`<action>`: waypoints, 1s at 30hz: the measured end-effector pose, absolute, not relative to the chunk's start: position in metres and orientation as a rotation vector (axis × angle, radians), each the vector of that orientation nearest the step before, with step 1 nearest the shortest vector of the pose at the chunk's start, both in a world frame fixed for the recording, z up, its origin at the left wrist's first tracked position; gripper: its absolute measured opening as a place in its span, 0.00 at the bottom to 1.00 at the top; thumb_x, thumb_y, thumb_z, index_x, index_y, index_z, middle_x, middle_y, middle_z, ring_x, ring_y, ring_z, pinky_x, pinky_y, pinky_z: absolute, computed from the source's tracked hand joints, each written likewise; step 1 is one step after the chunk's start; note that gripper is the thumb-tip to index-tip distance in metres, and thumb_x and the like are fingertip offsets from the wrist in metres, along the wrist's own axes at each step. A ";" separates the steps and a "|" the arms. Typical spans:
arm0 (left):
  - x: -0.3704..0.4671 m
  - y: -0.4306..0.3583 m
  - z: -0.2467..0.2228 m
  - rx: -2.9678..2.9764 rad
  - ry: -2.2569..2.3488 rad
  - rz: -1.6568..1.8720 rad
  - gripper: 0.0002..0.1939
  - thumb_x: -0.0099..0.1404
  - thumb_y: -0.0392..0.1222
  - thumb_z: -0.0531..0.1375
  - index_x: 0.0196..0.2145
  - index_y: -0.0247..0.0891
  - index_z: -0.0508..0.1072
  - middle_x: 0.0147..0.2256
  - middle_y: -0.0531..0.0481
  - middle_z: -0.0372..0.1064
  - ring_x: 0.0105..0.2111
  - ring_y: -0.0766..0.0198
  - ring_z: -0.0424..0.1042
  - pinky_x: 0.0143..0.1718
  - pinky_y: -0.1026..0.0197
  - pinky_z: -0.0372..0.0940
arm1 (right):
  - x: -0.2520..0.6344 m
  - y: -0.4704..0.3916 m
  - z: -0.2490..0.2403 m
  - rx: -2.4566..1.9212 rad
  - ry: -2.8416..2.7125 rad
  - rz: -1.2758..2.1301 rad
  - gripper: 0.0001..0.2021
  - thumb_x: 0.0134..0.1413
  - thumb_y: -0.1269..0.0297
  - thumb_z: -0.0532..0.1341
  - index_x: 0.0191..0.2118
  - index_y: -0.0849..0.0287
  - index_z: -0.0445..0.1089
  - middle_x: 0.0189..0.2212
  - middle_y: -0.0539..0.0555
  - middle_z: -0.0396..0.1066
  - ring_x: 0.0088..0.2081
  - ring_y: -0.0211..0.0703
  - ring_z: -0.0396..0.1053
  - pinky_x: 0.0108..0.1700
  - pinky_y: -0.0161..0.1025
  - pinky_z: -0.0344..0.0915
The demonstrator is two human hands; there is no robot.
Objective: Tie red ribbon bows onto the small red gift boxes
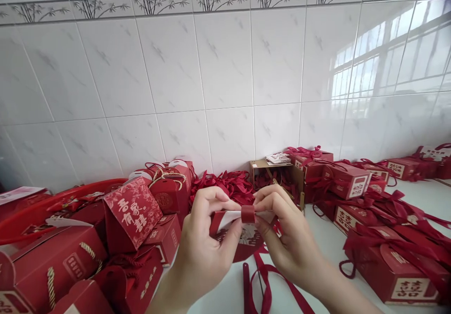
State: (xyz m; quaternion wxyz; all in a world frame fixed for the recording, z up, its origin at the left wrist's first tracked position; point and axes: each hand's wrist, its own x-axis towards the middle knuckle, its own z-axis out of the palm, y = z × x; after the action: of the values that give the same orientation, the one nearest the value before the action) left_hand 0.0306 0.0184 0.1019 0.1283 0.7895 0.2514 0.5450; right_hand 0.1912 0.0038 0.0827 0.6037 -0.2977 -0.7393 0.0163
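Between my two hands is a small red gift box (243,246) with a pale patterned panel, its body largely hidden behind my fingers. My left hand (211,239) pinches the top from the left, fingertips and thumb at a short red band (248,214) that wraps over it. From the right, my right hand (285,236) is closed on the other side of the same band, thumb below and fingers above. A long dark-red ribbon (266,288) lies loosely looped on the white table (218,293) beneath the box.
Red gift boxes with gold cords (75,257) crowd the left, near a red plastic basin (91,187). Loose red ribbons (225,182) are heaped behind my hands, beside an open cardboard box (259,173) topped with cards (278,158). Ribbon-tied boxes (398,267) fill the right.
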 end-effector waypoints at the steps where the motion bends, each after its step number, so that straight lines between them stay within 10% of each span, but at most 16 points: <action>1: 0.032 0.018 0.102 2.264 0.752 1.580 0.17 0.61 0.30 0.58 0.42 0.44 0.56 0.32 0.54 0.70 0.34 0.65 0.73 0.36 0.64 0.68 | 0.191 0.004 0.082 -0.702 -1.708 0.031 0.08 0.57 0.78 0.52 0.34 0.56 0.60 0.35 0.54 0.63 0.38 0.42 0.64 0.36 0.38 0.64; 10: 0.034 0.021 0.107 1.866 0.831 1.505 0.18 0.59 0.40 0.63 0.42 0.44 0.57 0.33 0.53 0.67 0.28 0.64 0.73 0.29 0.62 0.67 | 0.215 0.009 0.094 -0.950 -1.755 0.267 0.10 0.56 0.59 0.61 0.41 0.56 0.66 0.40 0.55 0.67 0.42 0.45 0.66 0.41 0.40 0.67; 16: 0.040 0.024 0.107 1.787 0.980 1.383 0.22 0.58 0.47 0.63 0.47 0.46 0.58 0.43 0.49 0.69 0.39 0.59 0.73 0.39 0.55 0.68 | 0.246 0.012 0.106 -1.016 -1.843 0.871 0.15 0.55 0.51 0.60 0.36 0.59 0.71 0.29 0.51 0.68 0.28 0.37 0.64 0.27 0.33 0.63; 24: 0.025 0.036 0.116 1.855 0.974 1.609 0.24 0.57 0.49 0.64 0.48 0.46 0.59 0.48 0.47 0.65 0.49 0.53 0.68 0.49 0.49 0.64 | 0.306 0.041 0.100 -1.573 -1.262 0.444 0.14 0.47 0.56 0.62 0.19 0.60 0.64 0.13 0.45 0.55 0.15 0.32 0.53 0.16 0.31 0.49; 30: 0.022 0.036 0.117 1.843 1.005 1.674 0.24 0.53 0.49 0.65 0.47 0.49 0.61 0.49 0.46 0.66 0.48 0.50 0.69 0.47 0.46 0.66 | 0.351 0.074 0.083 -0.927 -0.652 0.058 0.23 0.50 0.52 0.61 0.50 0.60 0.67 0.43 0.59 0.71 0.45 0.48 0.72 0.46 0.43 0.71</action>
State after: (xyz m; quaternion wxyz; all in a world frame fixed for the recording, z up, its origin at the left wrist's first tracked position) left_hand 0.0221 0.0360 0.1171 0.2263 0.6687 0.3645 0.6072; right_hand 0.3510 0.0743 0.0826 0.8434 -0.4390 -0.3086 0.0273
